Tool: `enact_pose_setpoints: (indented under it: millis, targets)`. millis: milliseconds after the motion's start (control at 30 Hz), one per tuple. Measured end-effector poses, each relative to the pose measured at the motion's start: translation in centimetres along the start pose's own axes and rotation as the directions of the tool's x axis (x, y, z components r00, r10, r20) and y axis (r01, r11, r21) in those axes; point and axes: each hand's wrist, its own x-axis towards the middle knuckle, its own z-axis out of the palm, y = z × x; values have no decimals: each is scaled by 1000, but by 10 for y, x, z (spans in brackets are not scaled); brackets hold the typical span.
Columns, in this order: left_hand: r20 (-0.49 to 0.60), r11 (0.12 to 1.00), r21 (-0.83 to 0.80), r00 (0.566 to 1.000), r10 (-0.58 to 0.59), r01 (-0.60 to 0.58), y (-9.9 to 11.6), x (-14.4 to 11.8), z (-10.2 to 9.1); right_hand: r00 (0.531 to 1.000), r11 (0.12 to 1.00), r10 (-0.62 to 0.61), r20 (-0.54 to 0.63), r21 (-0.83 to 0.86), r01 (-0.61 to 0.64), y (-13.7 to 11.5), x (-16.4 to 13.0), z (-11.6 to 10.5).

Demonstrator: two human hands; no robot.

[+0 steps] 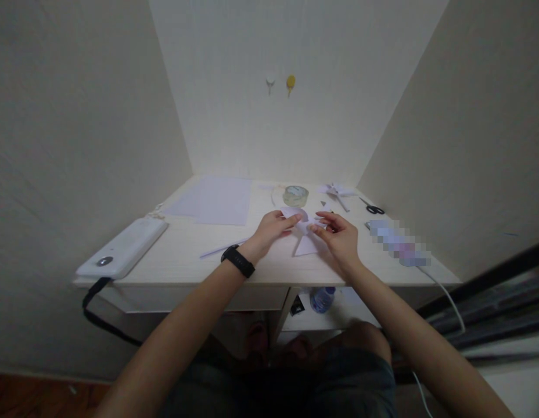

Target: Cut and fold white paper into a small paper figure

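The desk (182,264) sat in a narrow alcove, with walls closing it in on the left, rear and right; only the front edge stood open, toward the person. At the far left, a white device (124,248) lay along the left edge, its near end at the front corner, and a black strap (99,313) hung from it below the desk edge. Just right of it, flat paper sheets (217,199) covered the rear left area. A thin paper strip (221,248) lay on bare desk between the sheets and the left wrist — this front-left strip of desk was the widest open surface.

The left hand (273,226), with a black band (238,261) at the wrist, pinched the left side of a folded white paper (305,229). The right hand (341,235) pinched its right side. The paper was held between both sets of fingertips, just above the desk, near the front edge at centre; its lower point reached down toward the surface.

Behind the hands stood a tape roll (295,195). Further right lay a paper pinwheel (337,191), then scissors (373,208) near the right wall. A blurred item lay along the right edge, with a white cable (446,296) running off the front right corner. A bottle (322,299) showed under the desk.
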Motion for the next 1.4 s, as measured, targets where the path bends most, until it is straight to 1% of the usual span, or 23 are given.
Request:
enact_pose_setpoints:
  millis: [33,67,133,233,267,333,433,467,533,633,700,733,767,800,867,933,1000,1100,1167,1200,1267,1333,1400]
  targets:
    - [70,997,-78,998,-1,6,0,-2,2,1000,1000,1,6,-12,-1,0,0,2]
    - [104,992,-124,995,6,7,-1,-4,3,1000,999,2,11,-34,-1,1,0,3]
    - [90,990,-141,996,21,-9,-2,-6,4,1000,993,6,30,-115,-3,2,1,3]
    - [61,996,-92,998,23,-17,-4,-5,4,997,947,-16,69,-318,37,1,3,0]
    - [53,997,-70,998,28,-24,-5,-4,3,995,916,-49,81,-394,78,0,3,-1]
    - [39,999,-8,998,50,-49,-6,-2,3,979,832,-164,120,-516,202,-3,6,-5]
    - [50,982,151,993,104,-110,-7,0,1,912,691,-330,244,-596,409,-12,12,-10]
    - [61,968,210,990,125,-135,-7,1,0,886,657,-354,300,-594,464,-15,16,-12]
    - [91,936,297,981,169,-189,-7,2,-1,833,618,-362,418,-561,550,-22,24,-17]
    - [152,911,330,966,207,-247,-7,2,-3,723,611,-331,607,-446,654,-31,37,-24]
    - [173,913,317,962,210,-256,-7,2,-4,654,636,-286,700,-373,676,-35,43,-27]
    - [175,917,307,962,208,-254,-7,2,-4,631,653,-254,733,-352,671,-36,44,-29]
    - [171,921,299,964,204,-248,-7,2,-4,620,666,-221,753,-348,660,-36,44,-29]
    - [161,925,298,968,194,-236,-8,3,-4,619,673,-191,762,-357,648,-36,44,-30]
    - [132,933,305,979,155,-189,-9,2,-4,632,667,-162,758,-388,636,-34,42,-30]
    - [90,949,292,991,101,-123,-10,1,-2,653,653,-165,739,-414,635,-30,40,-29]
    - [29,967,244,997,69,-74,-11,0,-1,673,652,-167,721,-431,624,-26,38,-28]
    - [-111,982,174,990,91,-70,-9,-1,2,726,682,-145,672,-464,565,-21,36,-26]
    - [-165,992,111,983,81,-63,-7,-1,3,773,728,-128,621,-470,498,-19,35,-25]
    - [-165,996,68,984,60,-49,-7,-1,3,795,757,-122,595,-462,462,-18,34,-25]
    - [-125,1000,-5,992,11,-11,-5,-2,4,825,817,-118,553,-419,397,-16,34,-23]
    - [-77,999,-37,997,-14,11,-4,-3,4,841,856,-119,528,-375,356,-14,33,-21]
    - [-55,998,-53,998,-22,19,-2,-4,4,847,863,-128,516,-363,351,-10,33,-20]
